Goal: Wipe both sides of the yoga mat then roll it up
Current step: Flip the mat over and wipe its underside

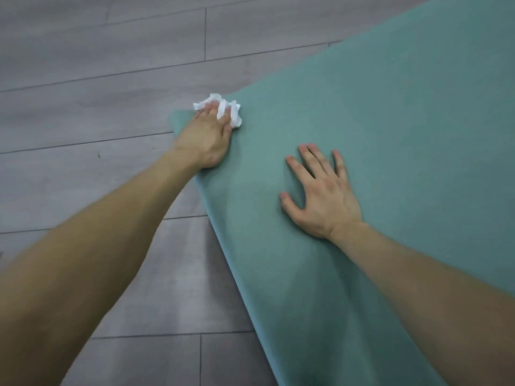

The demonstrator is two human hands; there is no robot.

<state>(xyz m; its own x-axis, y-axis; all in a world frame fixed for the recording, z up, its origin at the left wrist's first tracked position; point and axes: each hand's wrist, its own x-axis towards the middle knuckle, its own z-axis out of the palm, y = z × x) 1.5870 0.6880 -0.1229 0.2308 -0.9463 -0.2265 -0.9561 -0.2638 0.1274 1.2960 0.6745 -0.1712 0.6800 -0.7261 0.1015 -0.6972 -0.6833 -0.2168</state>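
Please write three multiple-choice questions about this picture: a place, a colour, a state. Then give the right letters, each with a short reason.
1. Where on the yoga mat is the white paper wad?
A) at its corner
B) in its middle
C) along its right edge

2. What colour is the yoga mat?
A) purple
B) teal
C) black

3. How is the right hand?
A) flat on the mat, fingers spread
B) a fist
C) gripping the wad

Answers:
1 A: the left hand holds it at the corner.
2 B: the whole surface is teal.
3 A: its straight fingers rest on the mat.
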